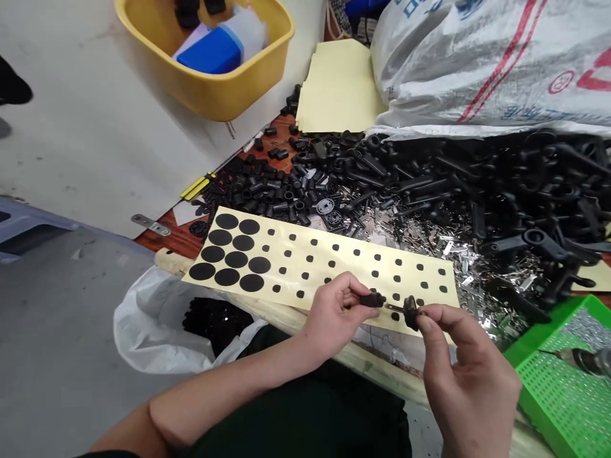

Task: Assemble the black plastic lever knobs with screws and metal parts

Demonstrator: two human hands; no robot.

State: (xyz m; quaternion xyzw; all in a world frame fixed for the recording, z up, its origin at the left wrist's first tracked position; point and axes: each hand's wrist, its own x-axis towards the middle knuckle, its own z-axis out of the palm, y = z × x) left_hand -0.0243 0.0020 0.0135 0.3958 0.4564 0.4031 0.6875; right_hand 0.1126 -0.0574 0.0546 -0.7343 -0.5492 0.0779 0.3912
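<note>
Near the table's front edge, my left hand (337, 312) pinches a short black plastic tube (371, 299) between thumb and fingers. Just to the right, my right hand (468, 369) grips a round black plastic part (410, 312) by its edge. A thin metal strip (394, 308) juts from that part toward the tube; whether the two touch I cannot tell. Beneath both hands lies a pale yellow sheet (329, 289) bearing large black round stickers (226, 277) at its left end and rows of small black dots.
Behind the sheet spread black tubes (281, 191), black handle-like parts (429, 178) and small metal pieces (458, 267). A green basket (539, 394) with a tool (585, 360) stands right. A yellow bin (224, 95), a white sack (443, 70) and a plastic bag (147, 318) surround the table.
</note>
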